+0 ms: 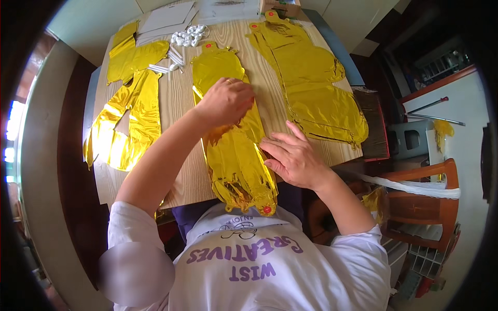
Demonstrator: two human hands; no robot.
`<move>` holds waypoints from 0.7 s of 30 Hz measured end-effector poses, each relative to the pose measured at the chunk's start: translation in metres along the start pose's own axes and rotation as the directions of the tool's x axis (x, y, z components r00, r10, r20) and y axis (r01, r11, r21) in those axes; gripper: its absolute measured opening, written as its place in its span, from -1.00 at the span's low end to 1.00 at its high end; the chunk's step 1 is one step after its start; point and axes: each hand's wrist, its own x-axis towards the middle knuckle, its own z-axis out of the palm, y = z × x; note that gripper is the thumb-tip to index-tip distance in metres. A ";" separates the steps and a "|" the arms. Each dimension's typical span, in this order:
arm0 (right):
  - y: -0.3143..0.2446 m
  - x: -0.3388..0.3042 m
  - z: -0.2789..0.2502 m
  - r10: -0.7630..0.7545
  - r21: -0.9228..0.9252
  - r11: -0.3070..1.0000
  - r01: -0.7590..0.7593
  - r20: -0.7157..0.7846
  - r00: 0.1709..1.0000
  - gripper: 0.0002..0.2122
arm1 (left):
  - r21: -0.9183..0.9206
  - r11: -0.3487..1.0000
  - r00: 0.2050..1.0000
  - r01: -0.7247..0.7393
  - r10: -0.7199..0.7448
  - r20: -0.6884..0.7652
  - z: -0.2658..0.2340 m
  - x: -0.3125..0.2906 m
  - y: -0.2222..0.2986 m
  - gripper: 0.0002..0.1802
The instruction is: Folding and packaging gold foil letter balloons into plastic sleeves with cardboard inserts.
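Observation:
A long, flat gold foil balloon (236, 160) lies in front of me on the wooden table, its near end hanging over the edge toward my shirt. Over its middle is my left hand (225, 102), fingers curled down and closed; a bit of red shows beside them, but what they hold is hidden. My right hand (293, 158) rests at the balloon's right edge, fingers spread and thumb apart, holding nothing. A small red round sticker (267, 210) marks the balloon's near end, and another red sticker (209, 45) its far end.
More flat gold foil balloons lie at the right (316, 78) and left (137, 116) of the wooden table (176, 192). White coiled ribbon (188, 36), white sticks (176, 56) and grey sheets (163, 19) sit at the back left. A wooden chair (423, 205) stands to the right.

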 end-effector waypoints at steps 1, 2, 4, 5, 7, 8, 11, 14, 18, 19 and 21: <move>0.000 0.000 0.000 -0.001 0.008 1.000 0.001 0.004 1.000 -0.65 | -0.009 1.000 1.000 0.022 -0.022 -0.017 0.001 0.004 -0.010 -0.71; 0.001 0.000 0.000 -0.007 0.002 1.000 0.007 0.006 1.000 -0.65 | -0.002 1.000 0.999 0.021 -0.021 -0.027 0.004 0.008 -0.022 -0.71; 0.000 0.000 0.001 -0.018 -0.010 1.000 0.018 0.008 1.000 -0.64 | 0.012 1.000 0.999 0.019 -0.018 -0.048 0.005 0.013 -0.040 -0.71; -0.001 0.000 0.001 -0.013 -0.009 1.000 0.013 0.007 1.000 -0.64 | 0.026 0.999 0.998 0.027 -0.025 -0.054 0.003 0.016 -0.039 -0.71; 0.000 0.000 0.001 -0.008 -0.003 1.000 0.008 0.008 1.000 -0.64 | 0.090 0.992 0.995 0.089 -0.092 0.034 -0.001 0.018 -0.037 -0.66; 0.000 -0.001 0.001 -0.008 0.001 1.000 0.008 0.010 1.000 -0.64 | 0.123 0.985 0.989 0.120 -0.130 0.076 -0.005 0.018 -0.033 -0.64; 0.004 -0.003 0.002 0.001 -0.002 1.000 -0.001 0.020 1.000 -0.64 | 0.071 0.992 0.985 0.103 -0.091 -0.147 -0.023 0.005 0.009 -0.52; 0.002 0.000 0.000 -0.020 -0.019 1.000 0.020 0.042 0.999 -0.62 | -0.016 1.000 0.999 0.015 -0.015 0.036 -0.021 -0.035 0.045 -0.42; 0.001 -0.003 -0.001 -0.039 -0.037 0.998 0.041 0.061 0.997 -0.56 | -0.068 0.995 0.983 0.076 -0.063 0.175 -0.005 -0.051 0.047 -0.39; 0.001 -0.005 -0.001 -0.043 -0.040 0.998 0.045 0.060 0.997 -0.54 | -0.079 0.994 0.985 0.076 -0.062 0.163 -0.004 -0.052 0.046 -0.39; 0.000 -0.012 0.001 -0.050 -0.020 0.999 0.051 0.039 0.998 -0.50 | -0.095 0.993 0.987 0.073 -0.058 0.151 -0.001 -0.052 0.045 -0.38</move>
